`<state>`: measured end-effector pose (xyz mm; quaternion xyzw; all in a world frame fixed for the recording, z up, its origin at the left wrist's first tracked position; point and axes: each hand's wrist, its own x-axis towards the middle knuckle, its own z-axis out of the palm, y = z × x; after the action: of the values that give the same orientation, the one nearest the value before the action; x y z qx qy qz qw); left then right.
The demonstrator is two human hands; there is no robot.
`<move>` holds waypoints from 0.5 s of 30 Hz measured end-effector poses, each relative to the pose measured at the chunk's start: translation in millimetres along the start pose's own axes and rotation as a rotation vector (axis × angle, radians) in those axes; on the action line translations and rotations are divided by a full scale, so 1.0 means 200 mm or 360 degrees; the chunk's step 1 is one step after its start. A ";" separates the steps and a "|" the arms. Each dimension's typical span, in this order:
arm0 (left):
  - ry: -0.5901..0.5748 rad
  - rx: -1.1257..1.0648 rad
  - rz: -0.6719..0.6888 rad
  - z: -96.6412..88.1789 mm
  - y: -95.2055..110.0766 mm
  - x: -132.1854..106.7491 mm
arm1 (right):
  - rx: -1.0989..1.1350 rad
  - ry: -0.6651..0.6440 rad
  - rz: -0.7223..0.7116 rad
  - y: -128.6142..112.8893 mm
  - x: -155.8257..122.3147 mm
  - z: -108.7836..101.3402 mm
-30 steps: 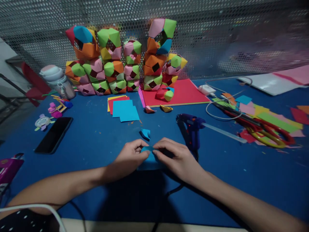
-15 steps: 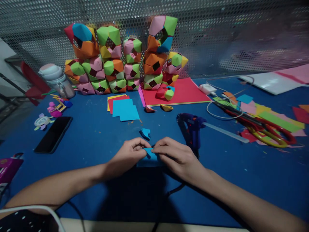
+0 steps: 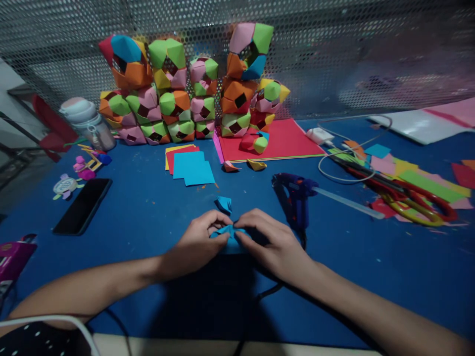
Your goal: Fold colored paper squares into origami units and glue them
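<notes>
Fingertips of the left hand [image 3: 196, 243] and right hand [image 3: 272, 242] pinch the blue paper [image 3: 227, 238] between them on the table [image 3: 148, 212]. It is bunched tighter than a second ago, when more sheet lay flat. Fingers cover most of it; its folds are unreadable.

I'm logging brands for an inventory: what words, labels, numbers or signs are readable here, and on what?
None can be read.
The glue gun, scissors, phone and jar show no legible marking; any print on the purple bag is too blurred.
The blue paper between left hand and right hand is plain.
</notes>
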<state>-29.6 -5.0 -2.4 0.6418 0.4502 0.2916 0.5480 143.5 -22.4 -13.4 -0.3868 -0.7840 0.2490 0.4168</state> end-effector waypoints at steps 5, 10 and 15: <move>0.0051 0.0177 0.0147 0.00 0.00 -0.01 | -0.0027 -0.0044 0.0207 -0.01 0.00 0.01; 0.0021 0.0029 0.0049 0.00 0.01 -0.01 | 0.0039 -0.0061 0.0271 0.00 0.00 0.00; -0.0100 -0.0158 -0.0121 -0.01 0.03 -0.01 | 0.0055 -0.0049 0.0280 0.02 0.01 -0.01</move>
<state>-29.5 -5.9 4.1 0.6050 0.4420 0.2723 0.6037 146.3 -19.5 -14.0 -0.4431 -0.7489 0.3041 0.3878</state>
